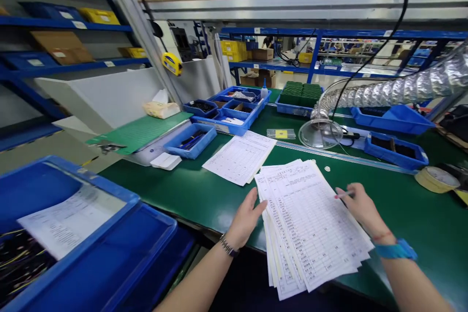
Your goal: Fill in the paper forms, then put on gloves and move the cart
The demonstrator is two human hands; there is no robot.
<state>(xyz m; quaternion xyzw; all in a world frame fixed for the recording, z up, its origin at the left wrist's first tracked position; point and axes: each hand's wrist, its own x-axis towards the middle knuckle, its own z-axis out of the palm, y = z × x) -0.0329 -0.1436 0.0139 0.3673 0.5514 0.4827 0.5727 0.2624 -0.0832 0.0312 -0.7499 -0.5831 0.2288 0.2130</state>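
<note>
A fanned stack of printed forms (310, 214) lies on the green worktable and hangs over its front edge. Along the stack's left edge is my left hand (245, 217), fingers stretched and thumb apart, holding nothing. My right hand (361, 207) is at the right edge of the papers, its fingers closed around a slim pale pen (344, 195) with a reddish tip pointing left. Some blur softens that hand. Behind the stack, a smaller pile of forms (239, 158) rests flat on the table.
Blue parts trays (228, 128) stand at the back left, near a green clipboard (146, 131). A metal extraction funnel (320, 134) on a foil hose reaches in from the right. Tape rolls (437, 179) sit far right. Large blue bins (120, 200) stand left of the table.
</note>
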